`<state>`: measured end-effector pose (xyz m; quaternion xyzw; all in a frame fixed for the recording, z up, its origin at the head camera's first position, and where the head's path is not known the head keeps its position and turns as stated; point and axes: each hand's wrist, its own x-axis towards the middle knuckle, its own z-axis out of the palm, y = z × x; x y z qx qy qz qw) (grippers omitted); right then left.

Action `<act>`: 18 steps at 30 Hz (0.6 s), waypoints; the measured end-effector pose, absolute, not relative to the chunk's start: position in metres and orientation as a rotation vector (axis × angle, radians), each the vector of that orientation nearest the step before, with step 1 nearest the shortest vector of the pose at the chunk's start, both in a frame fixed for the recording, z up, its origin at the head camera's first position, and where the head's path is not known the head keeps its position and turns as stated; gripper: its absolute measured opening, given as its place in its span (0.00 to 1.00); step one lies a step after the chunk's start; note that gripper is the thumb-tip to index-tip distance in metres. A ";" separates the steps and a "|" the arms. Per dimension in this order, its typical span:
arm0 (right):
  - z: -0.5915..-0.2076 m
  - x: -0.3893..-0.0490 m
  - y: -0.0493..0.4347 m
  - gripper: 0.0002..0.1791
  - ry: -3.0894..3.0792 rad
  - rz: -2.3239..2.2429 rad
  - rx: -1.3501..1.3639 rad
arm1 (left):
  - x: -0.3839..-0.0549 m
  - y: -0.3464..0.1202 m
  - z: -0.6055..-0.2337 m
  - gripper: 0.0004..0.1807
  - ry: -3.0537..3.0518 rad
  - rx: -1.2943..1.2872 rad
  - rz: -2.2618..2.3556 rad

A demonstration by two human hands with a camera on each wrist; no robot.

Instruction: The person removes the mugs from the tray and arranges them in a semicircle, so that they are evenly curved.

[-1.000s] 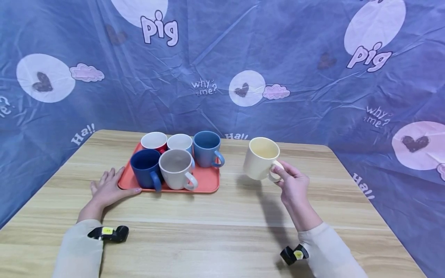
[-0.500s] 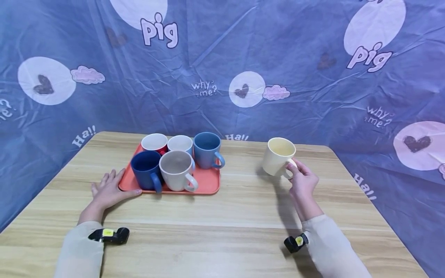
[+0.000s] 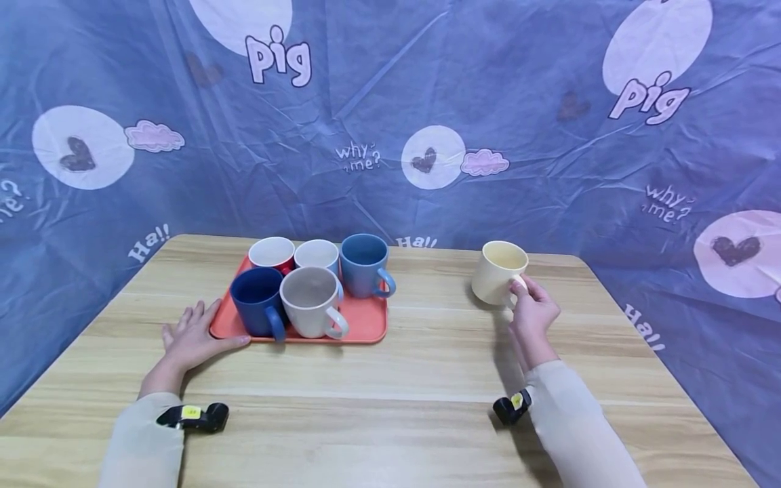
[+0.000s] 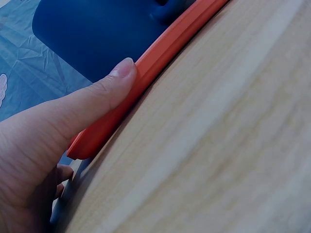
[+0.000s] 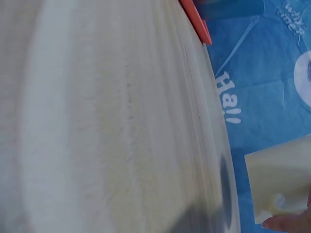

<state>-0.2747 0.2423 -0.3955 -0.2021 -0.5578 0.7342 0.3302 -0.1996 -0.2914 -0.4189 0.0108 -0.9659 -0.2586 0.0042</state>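
My right hand pinches the handle of a pale yellow mug, right of the tray. In the right wrist view a gap shows between this mug and the tabletop, and a fingertip lies by its handle. At the left, my left hand rests with spread fingers at the near left corner of a coral-red tray. Its thumb lies along the tray's rim in the left wrist view, beside a navy mug.
On the tray stand the navy mug, a greyish-white mug, a red mug with white inside, a light blue mug and a mid-blue mug. A blue printed cloth hangs behind the wooden table.
My right hand has carried the pale yellow mug to the right, away from the tray, and slightly lowered it. The left hand and the tray stay in place.
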 end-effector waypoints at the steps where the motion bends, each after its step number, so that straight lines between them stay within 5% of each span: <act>1: -0.398 -0.278 0.244 0.11 -1.440 1.930 -0.525 | -0.200 -0.292 -0.419 0.59 -3.028 0.035 -0.809; 9: -0.416 -0.303 0.258 0.11 -1.307 1.969 -0.466 | -0.200 -0.292 -0.419 0.59 -3.028 0.038 -0.801; 18: -0.381 -0.281 0.229 0.12 -1.280 1.931 -0.625 | -0.201 -0.294 -0.422 0.59 -3.022 0.037 -0.795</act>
